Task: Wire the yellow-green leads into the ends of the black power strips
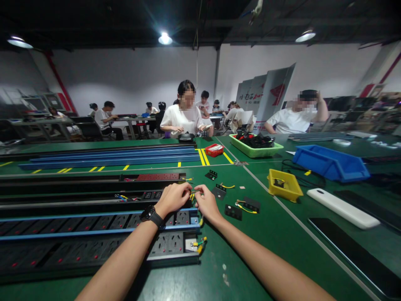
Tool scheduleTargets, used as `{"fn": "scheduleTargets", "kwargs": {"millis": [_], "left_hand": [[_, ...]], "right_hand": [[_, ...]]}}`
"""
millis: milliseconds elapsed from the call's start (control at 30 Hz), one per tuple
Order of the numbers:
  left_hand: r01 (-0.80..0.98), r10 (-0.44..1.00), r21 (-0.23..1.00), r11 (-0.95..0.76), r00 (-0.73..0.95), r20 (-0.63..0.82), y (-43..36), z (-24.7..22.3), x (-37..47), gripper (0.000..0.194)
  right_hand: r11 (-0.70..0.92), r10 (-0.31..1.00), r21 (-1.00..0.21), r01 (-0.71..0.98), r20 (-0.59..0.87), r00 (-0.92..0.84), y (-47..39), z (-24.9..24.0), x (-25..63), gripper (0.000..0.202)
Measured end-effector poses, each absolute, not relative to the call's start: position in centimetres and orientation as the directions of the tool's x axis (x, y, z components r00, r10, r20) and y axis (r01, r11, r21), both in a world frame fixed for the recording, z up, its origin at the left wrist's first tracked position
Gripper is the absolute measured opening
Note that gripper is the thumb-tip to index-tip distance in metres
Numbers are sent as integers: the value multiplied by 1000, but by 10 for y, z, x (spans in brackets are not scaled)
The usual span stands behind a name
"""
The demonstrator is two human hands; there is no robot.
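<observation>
My left hand, with a black watch on its wrist, reaches over the right ends of the power strips. Its thumb and fingers are closed in a pinch. Close beside it, my right hand is also closed, its fingertips almost meeting the left ones. Between them shows a bit of short yellow wire; which fingers grip it is partly hidden. Beneath the left hand lies a black strip with sockets. Nearer are a blue-framed power strip and a black power strip with yellow-green wire ends.
Several black end plates lie right of my hands, some with wires. Beyond stand a yellow bin, blue bin, green tray and red box. A white power bank-like object and phone lie right. People sit opposite.
</observation>
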State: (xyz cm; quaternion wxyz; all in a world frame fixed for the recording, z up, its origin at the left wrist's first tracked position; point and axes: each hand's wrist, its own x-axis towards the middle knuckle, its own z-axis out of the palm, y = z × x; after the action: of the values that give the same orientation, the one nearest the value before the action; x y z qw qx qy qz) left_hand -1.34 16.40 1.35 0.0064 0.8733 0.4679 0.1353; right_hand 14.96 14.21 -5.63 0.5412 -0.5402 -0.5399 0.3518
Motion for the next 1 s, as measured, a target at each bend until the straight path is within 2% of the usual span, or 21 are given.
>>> {"fn": "scheduleTargets", "kwargs": {"millis": [233,500,633,1000], "left_hand": [[829,824,101,-551,520,224,157,20,-8,21],[895,881,44,-444,427,205,152,20,1,46],[902,891,35,-430,418,177,154,20,5,50],[917,910,45,-396,385,151,155,17,9,38]], "right_hand": [[160,958,-968,196,200,205,145,-59,150,19],[150,953,-972,179,191,236,147,-58,150,21],[162,948,-969,184,205,243,148,-59,149,22],[186,950,-956,227,233,206,148,-58,150,26]]}}
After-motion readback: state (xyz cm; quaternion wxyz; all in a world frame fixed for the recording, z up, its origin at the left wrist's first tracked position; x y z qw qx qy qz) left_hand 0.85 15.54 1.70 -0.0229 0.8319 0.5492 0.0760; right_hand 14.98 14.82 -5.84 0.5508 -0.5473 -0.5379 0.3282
